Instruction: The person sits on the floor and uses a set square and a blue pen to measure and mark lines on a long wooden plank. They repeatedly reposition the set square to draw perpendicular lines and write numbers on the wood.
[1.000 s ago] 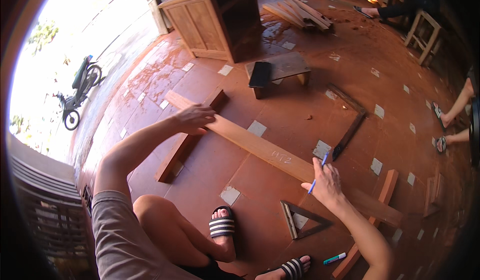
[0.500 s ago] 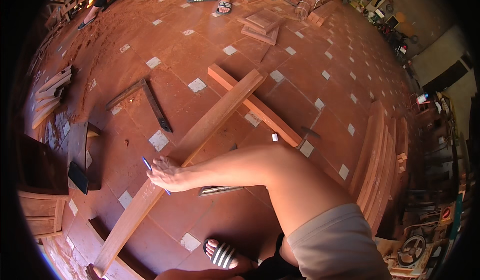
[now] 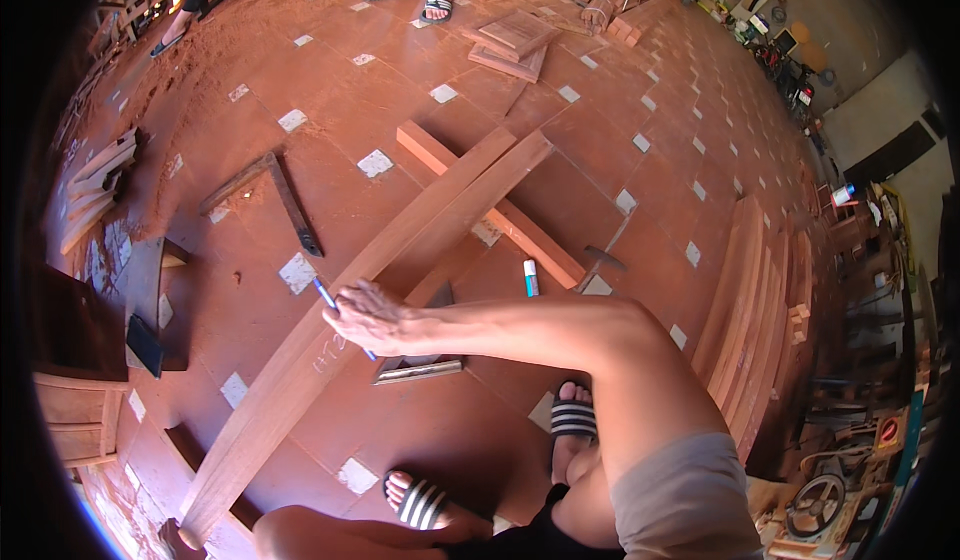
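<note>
A long brown wooden plank (image 3: 265, 405) with pale handwritten marks runs from the lower left toward the middle. Its far part lies across a reddish wooden beam (image 3: 535, 240). Beside it, a second plank (image 3: 500, 178) shows at a slight angle, its nearer part hidden by my arm. My right hand (image 3: 368, 318) is over the marked plank, fingers closed around a blue pen (image 3: 326, 295). At the lower left rim my left hand (image 3: 182, 540), only partly visible, is closed around the plank's near end. A white and teal tube (image 3: 531, 278) stands beyond my right forearm.
On the tiled floor lie a dark L-shaped square (image 3: 268, 185), a metal-edged tool (image 3: 420, 370) and a small dark tool (image 3: 605, 257). Long boards (image 3: 745, 310) are stacked at right. Wooden panels (image 3: 513, 42) lie farther off, near another person's sandalled feet (image 3: 437, 8).
The marked plank now shows a wider face, and a second plank has come into view beside it. My right hand has moved right and up with the pen. More of the tube shows.
</note>
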The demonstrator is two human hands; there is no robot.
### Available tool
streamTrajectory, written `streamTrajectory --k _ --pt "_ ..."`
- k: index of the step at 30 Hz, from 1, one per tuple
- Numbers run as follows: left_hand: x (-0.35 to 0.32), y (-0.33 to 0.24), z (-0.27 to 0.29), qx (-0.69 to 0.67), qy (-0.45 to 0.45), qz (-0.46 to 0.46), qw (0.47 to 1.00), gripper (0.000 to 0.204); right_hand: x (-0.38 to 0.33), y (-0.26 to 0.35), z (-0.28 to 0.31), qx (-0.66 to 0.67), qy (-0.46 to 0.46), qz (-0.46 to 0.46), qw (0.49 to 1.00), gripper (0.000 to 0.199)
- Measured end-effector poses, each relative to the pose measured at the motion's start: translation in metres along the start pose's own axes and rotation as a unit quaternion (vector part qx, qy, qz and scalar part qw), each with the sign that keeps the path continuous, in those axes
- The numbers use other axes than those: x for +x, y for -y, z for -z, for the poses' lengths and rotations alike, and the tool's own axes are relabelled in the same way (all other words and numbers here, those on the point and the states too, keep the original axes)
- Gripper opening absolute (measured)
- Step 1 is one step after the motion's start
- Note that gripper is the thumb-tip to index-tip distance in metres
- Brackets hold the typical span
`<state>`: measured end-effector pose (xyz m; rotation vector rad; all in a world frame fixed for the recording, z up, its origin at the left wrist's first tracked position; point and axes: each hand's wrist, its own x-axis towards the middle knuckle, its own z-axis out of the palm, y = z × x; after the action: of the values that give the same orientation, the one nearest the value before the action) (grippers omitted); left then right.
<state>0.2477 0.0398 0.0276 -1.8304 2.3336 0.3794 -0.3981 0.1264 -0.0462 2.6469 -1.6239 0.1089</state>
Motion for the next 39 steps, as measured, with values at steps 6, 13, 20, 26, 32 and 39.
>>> streamTrajectory --k 6,13,20,26,32,39 --pt "-0.024 -0.189 0.059 -0.018 0.126 -0.100 0.987 0.088 -0.138 -0.099 0.047 -0.060 -0.150 -0.016 0.987 0.020" --pt "-0.040 -0.371 0.084 -0.057 0.252 -0.211 0.943 0.088 -0.280 -0.212 0.058 -0.112 -0.118 -0.129 0.978 0.031" --pt "-0.056 -0.470 0.042 -0.091 0.305 -0.260 0.912 0.087 -0.394 -0.279 0.030 -0.139 -0.059 -0.266 0.952 0.033" --pt "-0.081 -0.506 -0.047 -0.098 0.179 -0.271 0.941 0.086 -0.471 -0.278 0.021 -0.128 -0.118 -0.391 0.904 0.032" --pt "-0.100 -0.538 -0.120 -0.016 -0.011 -0.350 0.937 0.094 -0.496 -0.182 0.009 0.274 -0.289 -0.676 0.620 0.045" --pt "-0.119 -0.564 -0.115 0.035 -0.054 -0.364 0.929 0.087 -0.417 -0.099 -0.013 0.760 -0.381 -0.509 0.134 0.084"
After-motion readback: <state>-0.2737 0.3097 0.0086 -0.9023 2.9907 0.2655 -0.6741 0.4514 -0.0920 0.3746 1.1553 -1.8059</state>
